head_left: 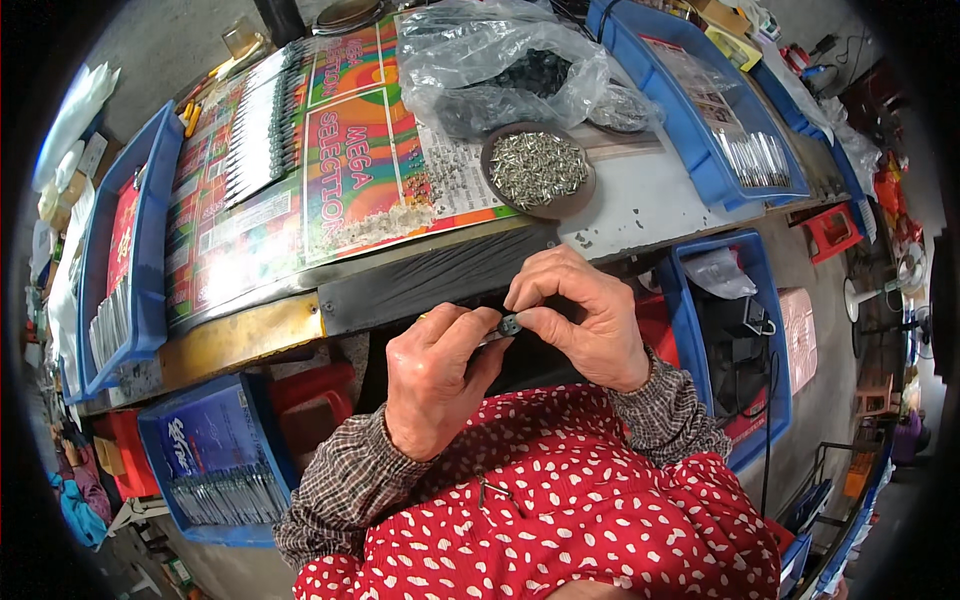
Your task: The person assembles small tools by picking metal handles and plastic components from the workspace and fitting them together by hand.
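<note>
Just beyond the table's front edge, above my lap, both hands meet at a small dark grey part (509, 325) with round marks on its face. My left hand (432, 368) is closed, its thumb and forefinger pinching the part from the left. A pale metal edge shows under those fingers; the rest is hidden in the hand. My right hand (590, 315) pinches the part's right side with thumb and forefinger. A dark round dish (586, 200) heaped with small shiny metal pins (538, 168) stands on the table beyond my right hand.
Clear plastic bags (450, 75) with black pieces lie behind the dish. A row of slim metal pieces (262, 125) rests on a colourful printed sheet (350, 150). Blue trays (150, 230) flank the tabletop; other blue trays (700, 350) stand lower. Red stools (310, 400) are below.
</note>
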Tool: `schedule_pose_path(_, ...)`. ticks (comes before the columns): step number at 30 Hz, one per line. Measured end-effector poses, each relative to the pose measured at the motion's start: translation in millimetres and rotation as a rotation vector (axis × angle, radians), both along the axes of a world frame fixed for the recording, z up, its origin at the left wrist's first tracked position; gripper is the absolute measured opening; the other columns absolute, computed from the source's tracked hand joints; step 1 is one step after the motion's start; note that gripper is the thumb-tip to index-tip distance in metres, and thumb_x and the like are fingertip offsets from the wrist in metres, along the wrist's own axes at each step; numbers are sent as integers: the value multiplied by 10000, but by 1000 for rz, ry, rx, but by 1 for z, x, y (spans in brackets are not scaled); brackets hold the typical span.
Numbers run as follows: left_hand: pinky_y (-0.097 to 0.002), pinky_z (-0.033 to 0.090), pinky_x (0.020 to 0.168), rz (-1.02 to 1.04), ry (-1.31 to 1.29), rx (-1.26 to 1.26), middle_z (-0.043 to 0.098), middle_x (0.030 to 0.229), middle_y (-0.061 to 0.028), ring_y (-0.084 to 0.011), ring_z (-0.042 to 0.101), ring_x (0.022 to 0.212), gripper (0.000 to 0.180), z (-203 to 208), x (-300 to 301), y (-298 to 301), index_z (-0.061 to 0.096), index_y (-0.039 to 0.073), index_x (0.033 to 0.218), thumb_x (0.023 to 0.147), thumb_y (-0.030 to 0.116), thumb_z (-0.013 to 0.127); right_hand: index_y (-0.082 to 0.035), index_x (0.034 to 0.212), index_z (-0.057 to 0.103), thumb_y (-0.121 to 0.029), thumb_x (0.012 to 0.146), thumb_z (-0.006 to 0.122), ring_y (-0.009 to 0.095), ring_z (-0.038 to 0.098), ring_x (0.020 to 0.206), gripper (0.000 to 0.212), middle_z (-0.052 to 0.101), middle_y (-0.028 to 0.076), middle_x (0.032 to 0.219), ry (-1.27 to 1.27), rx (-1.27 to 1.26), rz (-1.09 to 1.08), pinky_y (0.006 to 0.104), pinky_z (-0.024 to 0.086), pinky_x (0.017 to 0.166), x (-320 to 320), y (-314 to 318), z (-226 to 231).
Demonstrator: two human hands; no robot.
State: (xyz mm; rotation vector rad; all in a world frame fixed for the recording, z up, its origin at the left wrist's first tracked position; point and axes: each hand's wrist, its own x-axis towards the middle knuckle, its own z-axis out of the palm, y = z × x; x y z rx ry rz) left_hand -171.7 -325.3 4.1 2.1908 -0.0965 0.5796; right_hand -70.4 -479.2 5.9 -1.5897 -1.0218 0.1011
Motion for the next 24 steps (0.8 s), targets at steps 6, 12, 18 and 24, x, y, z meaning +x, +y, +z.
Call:
schedule_pose_path(6,-342,478,555,-6,-32,35,570,731,-93,-260,592,648,275,-1,0,-3,622,23,916,668,-9,737,-4,851,619,-8,777,692,162,549,816,104,620,59,871,44,-13,3,265,474,655,-2,-3,-6)
schedule_pose_path(12,-353,477,552,1,-50,89,568,732,-87,-262,583,641,268,-3,2,-4,614,30,909,670,7,732,0,841,620,-18,772,698,160,552,804,106,622,60,860,99,-24,-31,267,467,683,-4,-4,-9)
schedule_pose_path(18,-350,478,548,-10,-75,112,567,740,-83,-261,581,639,272,-6,4,-4,610,36,914,669,12,728,-4,840,621,-37,770,701,170,560,807,112,626,54,846,88,-28,-45,297,456,738,-4,-3,-11)
schedule_pose_path(24,-350,476,546,-12,-83,135,562,746,-79,-257,580,645,272,-8,5,-3,609,40,917,671,15,723,-10,837,612,-17,748,703,198,568,797,127,619,67,831,3,-52,-71,311,460,726,-5,-2,-11)
